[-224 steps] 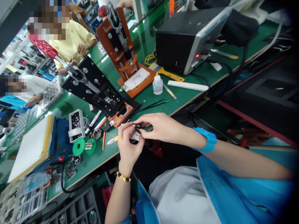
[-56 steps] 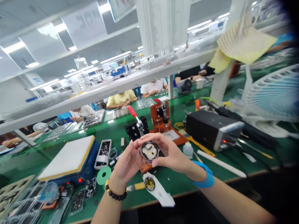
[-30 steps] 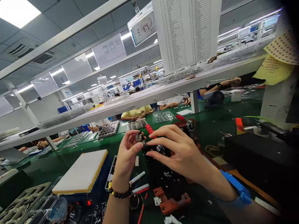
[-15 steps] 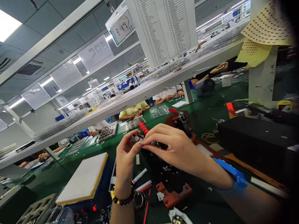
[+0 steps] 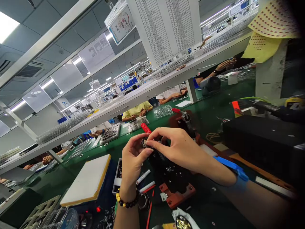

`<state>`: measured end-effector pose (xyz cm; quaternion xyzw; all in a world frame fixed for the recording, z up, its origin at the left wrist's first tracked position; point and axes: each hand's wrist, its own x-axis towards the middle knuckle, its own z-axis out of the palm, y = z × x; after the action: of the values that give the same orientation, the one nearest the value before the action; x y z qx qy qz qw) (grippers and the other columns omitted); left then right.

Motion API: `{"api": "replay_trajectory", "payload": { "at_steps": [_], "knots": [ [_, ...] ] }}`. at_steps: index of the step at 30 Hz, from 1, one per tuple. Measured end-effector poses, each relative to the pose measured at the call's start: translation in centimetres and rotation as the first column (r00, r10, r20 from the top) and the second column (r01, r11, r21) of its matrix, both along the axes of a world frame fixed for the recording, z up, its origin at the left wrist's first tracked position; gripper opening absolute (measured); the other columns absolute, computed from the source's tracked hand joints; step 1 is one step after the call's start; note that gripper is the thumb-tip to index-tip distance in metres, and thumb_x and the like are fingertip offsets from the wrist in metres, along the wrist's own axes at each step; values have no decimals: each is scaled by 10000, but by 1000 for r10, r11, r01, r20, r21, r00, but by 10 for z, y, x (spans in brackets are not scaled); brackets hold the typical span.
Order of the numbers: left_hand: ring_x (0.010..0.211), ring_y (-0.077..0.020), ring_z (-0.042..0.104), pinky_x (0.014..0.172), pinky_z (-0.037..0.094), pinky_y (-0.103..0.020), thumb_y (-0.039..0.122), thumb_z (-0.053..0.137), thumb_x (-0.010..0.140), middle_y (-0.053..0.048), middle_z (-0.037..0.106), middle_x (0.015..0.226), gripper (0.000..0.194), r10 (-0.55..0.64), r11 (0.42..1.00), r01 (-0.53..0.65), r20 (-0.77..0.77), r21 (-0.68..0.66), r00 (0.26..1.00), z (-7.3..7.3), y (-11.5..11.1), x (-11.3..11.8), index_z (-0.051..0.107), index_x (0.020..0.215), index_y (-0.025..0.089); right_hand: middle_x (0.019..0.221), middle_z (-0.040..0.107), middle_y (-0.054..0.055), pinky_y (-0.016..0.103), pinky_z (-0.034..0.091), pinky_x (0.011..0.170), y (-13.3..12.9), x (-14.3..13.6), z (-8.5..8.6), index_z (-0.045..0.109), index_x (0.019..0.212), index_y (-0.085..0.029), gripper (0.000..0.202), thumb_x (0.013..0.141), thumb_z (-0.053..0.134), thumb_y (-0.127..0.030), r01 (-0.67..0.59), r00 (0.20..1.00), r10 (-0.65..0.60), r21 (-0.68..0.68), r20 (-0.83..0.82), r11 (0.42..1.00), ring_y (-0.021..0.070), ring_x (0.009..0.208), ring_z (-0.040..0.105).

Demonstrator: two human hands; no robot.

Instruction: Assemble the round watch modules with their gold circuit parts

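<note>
Just below the red-handled clamp [image 5: 145, 128], my left hand [image 5: 133, 156] pinches a small dark and metallic part [image 5: 144, 142] between thumb and fingers. My right hand [image 5: 173, 143] meets it from the right, its thumb and fingertips closed at the same small part. The fingers cover much of the part, so its shape is unclear. Beneath both hands lies a black fixture plate [image 5: 170, 171] with a reddish-brown bracket [image 5: 177, 196] at its near end. A beaded bracelet circles my left wrist; a blue band is on my right wrist.
A white pad [image 5: 87, 181] lies at left. White markers [image 5: 143, 177] and a small parts box [image 5: 117, 178] sit by my left wrist. A black box [image 5: 259, 140] stands at right. A shelf [image 5: 128, 106] crosses above the green bench, with other people's hands beyond it.
My right fingertips have curled in closer over the small part, and its visible portion is smaller. My left hand has shifted slightly right. The view has tilted a little.
</note>
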<state>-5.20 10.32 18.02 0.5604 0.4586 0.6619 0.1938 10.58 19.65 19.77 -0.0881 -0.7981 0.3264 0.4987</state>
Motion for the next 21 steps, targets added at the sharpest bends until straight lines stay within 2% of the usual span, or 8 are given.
{"api": "replay_trajectory", "payload": {
  "at_steps": [5, 9, 13, 21],
  "knots": [
    [1171, -236, 668, 1001, 539, -283, 374, 887, 813, -69, 721, 1287, 445, 10, 999, -8, 52, -32, 999, -2, 3, 4, 749, 1215, 245, 904, 763, 0, 251, 462, 620, 0, -10, -7, 722, 904, -209, 70, 958, 685, -234, 81, 996, -78, 69, -53, 994, 141, 759, 678],
    [1185, -232, 660, 996, 539, -275, 302, 907, 788, -64, 712, 1306, 481, 20, 999, -19, 33, -40, 999, -1, 1, 3, 743, 1238, 253, 916, 746, 2, 261, 476, 667, 1, -10, -9, 690, 922, -204, 68, 981, 659, -216, 95, 992, -80, 157, -100, 983, 139, 775, 675],
    [1135, -214, 668, 972, 540, -257, 310, 898, 798, -47, 725, 1278, 466, 43, 998, -42, 20, -37, 999, -1, -1, 1, 754, 1239, 265, 906, 713, 17, 280, 484, 692, 4, -7, -8, 651, 952, -198, 86, 1019, 609, -232, 156, 978, -120, 217, -173, 964, 146, 780, 656],
    [1130, -217, 670, 1032, 527, -282, 326, 887, 812, -47, 748, 1214, 462, -107, 994, 107, 15, -35, 994, 0, 2, 0, 762, 1255, 282, 885, 687, 9, 279, 530, 699, 8, -1, -8, 604, 975, -221, 65, 1036, 583, -227, 195, 936, -130, 175, -326, 965, 140, 800, 671]
  ]
}}
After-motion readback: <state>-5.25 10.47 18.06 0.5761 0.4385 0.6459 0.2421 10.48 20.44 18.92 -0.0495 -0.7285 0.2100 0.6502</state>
